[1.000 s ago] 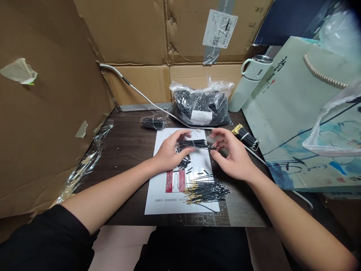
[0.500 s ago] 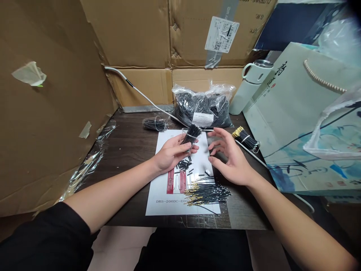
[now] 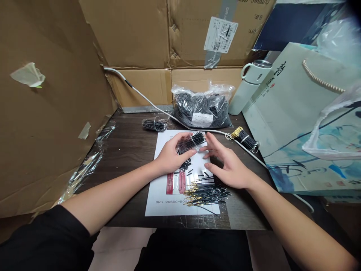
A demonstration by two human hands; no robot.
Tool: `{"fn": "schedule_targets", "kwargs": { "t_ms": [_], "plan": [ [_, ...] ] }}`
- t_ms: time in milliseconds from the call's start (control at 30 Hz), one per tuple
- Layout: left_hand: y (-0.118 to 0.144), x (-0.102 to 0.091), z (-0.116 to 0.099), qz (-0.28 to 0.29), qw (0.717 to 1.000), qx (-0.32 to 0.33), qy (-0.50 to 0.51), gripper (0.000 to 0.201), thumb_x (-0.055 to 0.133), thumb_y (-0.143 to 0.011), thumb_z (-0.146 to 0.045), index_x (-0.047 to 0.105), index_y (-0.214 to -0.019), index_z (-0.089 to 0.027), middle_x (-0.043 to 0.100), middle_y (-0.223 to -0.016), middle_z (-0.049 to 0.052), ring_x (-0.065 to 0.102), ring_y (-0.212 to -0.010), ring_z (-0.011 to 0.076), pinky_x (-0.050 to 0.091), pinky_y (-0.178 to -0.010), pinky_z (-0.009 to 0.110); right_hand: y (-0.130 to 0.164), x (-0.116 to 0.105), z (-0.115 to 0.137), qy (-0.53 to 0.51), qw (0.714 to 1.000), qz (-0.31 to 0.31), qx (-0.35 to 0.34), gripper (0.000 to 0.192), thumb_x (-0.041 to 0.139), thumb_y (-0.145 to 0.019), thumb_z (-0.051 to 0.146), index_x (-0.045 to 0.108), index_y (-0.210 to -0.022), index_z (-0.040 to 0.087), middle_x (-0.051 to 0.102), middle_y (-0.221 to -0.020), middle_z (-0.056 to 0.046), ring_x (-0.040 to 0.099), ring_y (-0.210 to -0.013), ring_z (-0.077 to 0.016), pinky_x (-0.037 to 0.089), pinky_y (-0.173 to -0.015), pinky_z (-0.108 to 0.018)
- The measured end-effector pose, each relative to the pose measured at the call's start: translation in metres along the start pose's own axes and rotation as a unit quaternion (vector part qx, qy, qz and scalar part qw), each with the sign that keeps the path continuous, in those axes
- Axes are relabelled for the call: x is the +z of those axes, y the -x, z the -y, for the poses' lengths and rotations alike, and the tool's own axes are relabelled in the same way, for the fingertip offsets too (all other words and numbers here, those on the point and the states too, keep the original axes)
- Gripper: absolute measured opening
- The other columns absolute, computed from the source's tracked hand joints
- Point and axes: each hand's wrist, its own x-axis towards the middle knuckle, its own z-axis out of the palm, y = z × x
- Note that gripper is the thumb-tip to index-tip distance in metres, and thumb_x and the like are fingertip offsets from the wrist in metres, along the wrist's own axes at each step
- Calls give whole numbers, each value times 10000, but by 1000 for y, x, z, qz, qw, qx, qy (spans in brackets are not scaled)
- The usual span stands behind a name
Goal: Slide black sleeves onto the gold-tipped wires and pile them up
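Observation:
My left hand (image 3: 173, 153) is closed around a bundle of thin black wires (image 3: 194, 140). Clear plastic seems to wrap its left part, and silvery tips point right. Close to those tips, my right hand (image 3: 227, 165) has its fingers apart and holds nothing; whether a fingertip touches the wires I cannot tell. Beneath both hands lies a printed white sheet (image 3: 158, 188) with short black tube pieces (image 3: 186, 165) on it. Nearer me, loose black wires with gold ends (image 3: 207, 194) are spread over the sheet.
At the back stands a clear bag of black wires (image 3: 201, 109), beside a pale bottle (image 3: 251, 88). Another black bundle (image 3: 155, 125) lies left, a gold-tipped bundle (image 3: 245, 138) right, near a small pale loop (image 3: 228, 136). A white cable (image 3: 146, 98) crosses behind. A paper bag (image 3: 284, 113) borders the right.
My left hand has turned the bundle from steeply tilted to nearly level. My right hand has moved left, closer to the wire tips. The small pale loop by the gold-tipped bundle is now visible.

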Motion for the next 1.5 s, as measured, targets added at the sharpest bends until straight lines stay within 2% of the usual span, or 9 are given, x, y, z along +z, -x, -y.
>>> {"fn": "schedule_targets", "kwargs": {
  "t_ms": [133,200,267,367,533,733,1067,1400,1500],
  "plan": [
    [-4,-8,-1,-34,989,52,-132,514,859,-938,-332,678,-1410,-237,686,-1399,123,655,-1311,288,525,-1183,521,-1,-5,-2,57,998,-10,5,1020,656,-982,193,88,-1811,366,313,-1838,-130,657,-1361,-334,627,-1061,-602],
    [-7,-12,1,-38,982,61,-173,497,860,-939,-316,693,-1403,-248,666,-1354,112,641,-1288,283,527,-1159,510,-3,-11,0,108,994,-30,11,972,679,-971,209,169,-1790,330,407,-1785,-157,668,-1313,-345,625,-1021,-595],
    [-11,-15,5,-30,978,56,-200,489,861,-938,-299,698,-1398,-260,675,-1298,94,646,-1248,279,521,-1141,506,-4,-16,4,156,987,-40,20,814,699,-961,224,354,-1696,275,577,-1635,-174,680,-1233,-342,623,-964,-559],
    [-15,-19,10,-10,972,40,-231,490,869,-928,-285,702,-1388,-260,708,-1270,83,655,-1239,292,504,-1133,520,-5,-22,10,198,980,-14,26,431,707,-947,210,608,-1366,239,731,-1314,-130,686,-1081,-300,597,-889,-477],
    [-15,-21,14,4,967,29,-254,511,861,-930,-287,684,-1408,-239,738,-1337,103,653,-1289,319,481,-1151,551,-5,-21,22,186,979,88,0,134,719,-958,176,684,-1069,243,745,-1078,-57,674,-1016,-259,538,-911,-414],
    [-12,-20,14,-2,963,30,-268,636,865,-901,-252,633,-1493,-239,679,-1485,123,602,-1409,338,445,-1212,581,-5,-16,28,151,974,170,-21,148,770,-952,165,703,-1059,242,748,-1039,-43,681,-1004,-258,529,-943,-414],
    [-12,-18,16,-16,964,50,-260,582,804,-945,-205,636,-1503,-223,701,-1486,123,641,-1394,317,483,-1226,562,-4,-13,12,205,977,58,-13,275,700,-1034,247,647,-1303,236,709,-1292,-111,637,-1178,-299,523,-1019,-462],
    [-10,-16,16,-93,954,57,-280,624,833,-896,-213,614,-1480,-227,643,-1496,144,594,-1413,339,465,-1238,566,-5,-18,21,135,976,167,-43,158,736,-933,109,735,-1033,231,734,-1056,-56,648,-1018,-256,503,-958,-419],
    [-7,-13,4,-115,947,105,-282,384,789,-862,-158,690,-1229,-212,644,-1331,119,604,-1304,319,470,-1189,545,-5,-17,21,130,972,188,-42,151,733,-920,88,734,-987,223,727,-1010,-45,642,-966,-240,495,-942,-414]
  ]
}}
